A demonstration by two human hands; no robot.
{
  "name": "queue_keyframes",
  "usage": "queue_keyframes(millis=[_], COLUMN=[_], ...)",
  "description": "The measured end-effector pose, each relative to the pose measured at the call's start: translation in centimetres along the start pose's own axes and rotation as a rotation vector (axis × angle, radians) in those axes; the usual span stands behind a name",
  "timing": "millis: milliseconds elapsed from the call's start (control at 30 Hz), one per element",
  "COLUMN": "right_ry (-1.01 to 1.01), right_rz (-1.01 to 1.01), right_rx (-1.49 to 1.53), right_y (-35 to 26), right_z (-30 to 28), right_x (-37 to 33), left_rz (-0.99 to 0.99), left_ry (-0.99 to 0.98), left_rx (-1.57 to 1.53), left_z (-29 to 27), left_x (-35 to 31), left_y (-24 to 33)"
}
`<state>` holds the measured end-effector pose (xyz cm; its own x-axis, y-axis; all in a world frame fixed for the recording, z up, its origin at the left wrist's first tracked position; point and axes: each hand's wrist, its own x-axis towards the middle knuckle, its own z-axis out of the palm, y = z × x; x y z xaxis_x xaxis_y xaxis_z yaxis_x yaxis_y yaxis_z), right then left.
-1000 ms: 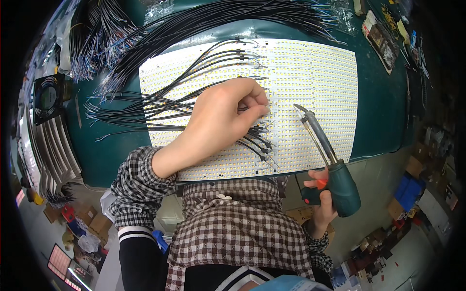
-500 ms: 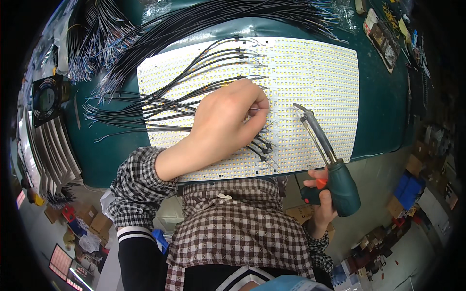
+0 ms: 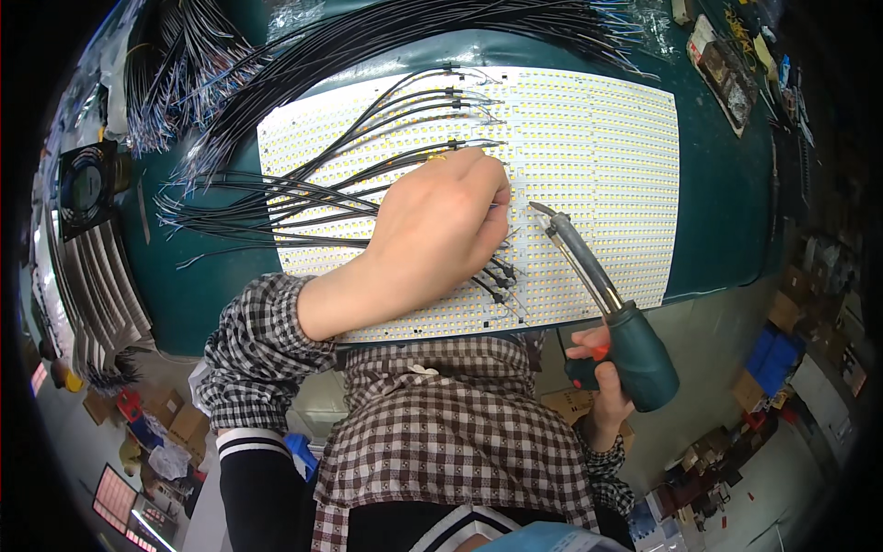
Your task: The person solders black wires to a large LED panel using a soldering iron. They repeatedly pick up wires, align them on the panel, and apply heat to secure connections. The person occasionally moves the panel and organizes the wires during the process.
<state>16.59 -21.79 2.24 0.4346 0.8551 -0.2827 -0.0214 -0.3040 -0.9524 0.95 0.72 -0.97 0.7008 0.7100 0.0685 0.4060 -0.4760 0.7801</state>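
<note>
A white LED panel (image 3: pixel 607 138) covered with rows of small yellow lights lies on the green table. My left hand (image 3: pixel 437 221) rests over its middle, thumb and forefinger pinched on a thin wire of a black cable, mostly hidden by the fingers. In my right hand (image 3: pixel 609 391) is a dark green soldering gun (image 3: pixel 644 359), gripped by its handle below the panel's near edge. Its tip points up and left, a little right of my left fingertips. Several black cables (image 3: pixel 405 109) run across the panel's left half, their thin wire ends along its middle strip.
A long bundle of black cables (image 3: pixel 368 41) lies along the far side, beside another bundle with bared ends (image 3: pixel 189 83). At the left are a small fan (image 3: pixel 87 189) and a stack of thin panels (image 3: pixel 106 285). A stained flat block (image 3: pixel 722 78) lies far right.
The soldering gun's tip has swung left and slightly down, closer to my left fingertips. My left hand has barely shifted and keeps its pinch.
</note>
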Motion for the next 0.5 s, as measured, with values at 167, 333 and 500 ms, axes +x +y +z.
queue_keyframes(millis=[167,333,500], right_ry=[0.006,-0.049,-0.047], right_rz=[0.019,-0.003,0.025], right_rx=[0.04,0.052,0.053], right_y=[0.12,0.36,0.64], right_z=[0.27,0.08,0.03], right_x=[0.01,0.2,0.04], left_rz=[-0.012,-0.012,-0.021], left_ry=[0.009,-0.02,-0.035], left_rx=[-0.004,-0.01,-0.015], left_z=[0.1,-0.25,-0.32], left_x=[0.08,0.12,0.13], left_y=[-0.02,0.03,0.03])
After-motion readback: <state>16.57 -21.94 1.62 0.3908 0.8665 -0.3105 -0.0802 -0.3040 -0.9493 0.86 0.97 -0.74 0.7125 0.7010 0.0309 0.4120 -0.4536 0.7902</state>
